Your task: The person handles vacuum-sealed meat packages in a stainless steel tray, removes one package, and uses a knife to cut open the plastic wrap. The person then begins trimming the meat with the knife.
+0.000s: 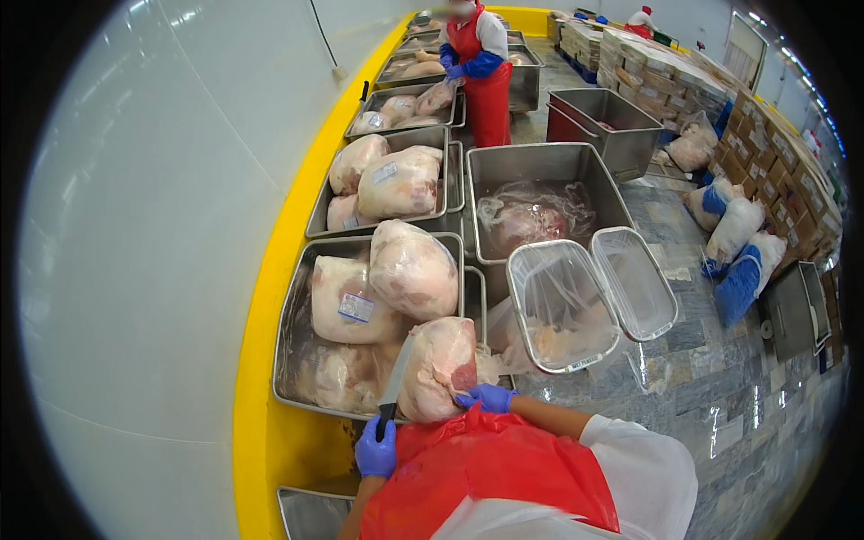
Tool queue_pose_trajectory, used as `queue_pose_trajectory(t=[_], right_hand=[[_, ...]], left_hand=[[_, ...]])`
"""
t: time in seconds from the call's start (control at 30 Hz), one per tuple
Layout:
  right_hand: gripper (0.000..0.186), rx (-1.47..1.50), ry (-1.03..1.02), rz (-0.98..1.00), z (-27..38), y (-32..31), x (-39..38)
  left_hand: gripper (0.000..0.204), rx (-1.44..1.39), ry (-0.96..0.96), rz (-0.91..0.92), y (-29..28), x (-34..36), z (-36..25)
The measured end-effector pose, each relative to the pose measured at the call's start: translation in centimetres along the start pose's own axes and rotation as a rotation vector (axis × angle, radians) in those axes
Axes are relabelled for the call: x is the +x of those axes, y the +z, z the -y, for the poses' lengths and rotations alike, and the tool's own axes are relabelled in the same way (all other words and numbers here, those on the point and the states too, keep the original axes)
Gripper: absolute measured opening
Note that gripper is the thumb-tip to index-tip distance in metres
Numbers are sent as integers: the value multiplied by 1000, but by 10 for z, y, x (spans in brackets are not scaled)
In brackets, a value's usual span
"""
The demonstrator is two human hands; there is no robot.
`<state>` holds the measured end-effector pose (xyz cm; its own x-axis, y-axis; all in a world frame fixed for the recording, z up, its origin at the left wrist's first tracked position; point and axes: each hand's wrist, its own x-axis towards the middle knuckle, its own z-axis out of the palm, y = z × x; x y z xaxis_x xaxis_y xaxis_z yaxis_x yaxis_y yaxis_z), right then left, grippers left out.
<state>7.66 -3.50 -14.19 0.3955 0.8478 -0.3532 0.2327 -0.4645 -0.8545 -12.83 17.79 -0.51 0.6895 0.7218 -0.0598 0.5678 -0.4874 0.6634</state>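
A large pale, fat-covered cut of raw meat (438, 364) with a red patch on its right side sits at the near edge of a metal tub (286, 346). My left hand (375, 450), in a purple glove, is closed round the black handle of a knife (396, 376). The long blade points away from me along the cut's left side. Purple-gloved too, my right hand (489, 397) grips the cut's lower right edge; some fingertips are hidden against it. Beyond lie another bare cut (414, 270) and a bagged, labelled cut (346, 292).
Two bag-lined bins (562, 366) stand at my right. Behind them a deep steel bin (477, 193) holds meat in clear plastic. More tubs (315, 216) line the yellow-edged wall (261, 360). A co-worker in a red apron (490, 99) stands ahead. Stacked boxes (765, 162) and filled bags (733, 229) are farther right.
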Motion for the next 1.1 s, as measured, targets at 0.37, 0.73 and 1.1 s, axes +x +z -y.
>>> queue_pose_trajectory(t=[0.37, 0.73, 1.1], right_hand=[[62, 57, 4, 12, 3, -6, -13], [54, 297, -20, 107, -3, -1, -5], [26, 579, -34, 78, -3, 3, -9]], left_hand=[[40, -1560, -497, 297, 11, 80, -97], [41, -1434, -309, 1216, -3, 138, -262], [33, -592, 571, 1117, -41, 88, -404]])
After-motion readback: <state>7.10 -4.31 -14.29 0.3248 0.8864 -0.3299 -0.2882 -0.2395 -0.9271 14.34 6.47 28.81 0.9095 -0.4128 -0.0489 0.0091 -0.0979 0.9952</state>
